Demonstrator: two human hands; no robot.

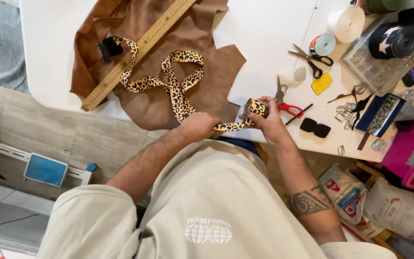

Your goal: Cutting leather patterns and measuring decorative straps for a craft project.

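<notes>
A leopard-print strap (176,88) is held between both hands at the near edge of the white desk (264,33). The right hand (270,120) is clenched around a small wound roll of the strap (255,107), with the thumb and fingers pressed on its sides. The left hand (198,125) is closed on the flat run of the strap just beside the roll, so that a short taut stretch is seen between the two hands. From the left hand the strap is led away across a brown leather hide (188,57), where it is laid in a loose loop and then carried on toward the far left, ending at a black buckle (109,48). A wooden ruler (137,50) is laid diagonally over the hide, and the strap is crossed under or over it near the buckle; which cannot be told. Just beyond the right hand, red-handled scissors (288,106) are rested on the desk, nearly touching the fingers. Farther off, black-handled scissors (312,60), a yellow tag (321,83), a black leather piece (315,127) and a scatter of metal clips (347,112) are seen. A white roll (346,23) and a clear plastic box of hardware (379,67) are set at the far right. Printed bags (348,194) are seen on the floor under the desk.
</notes>
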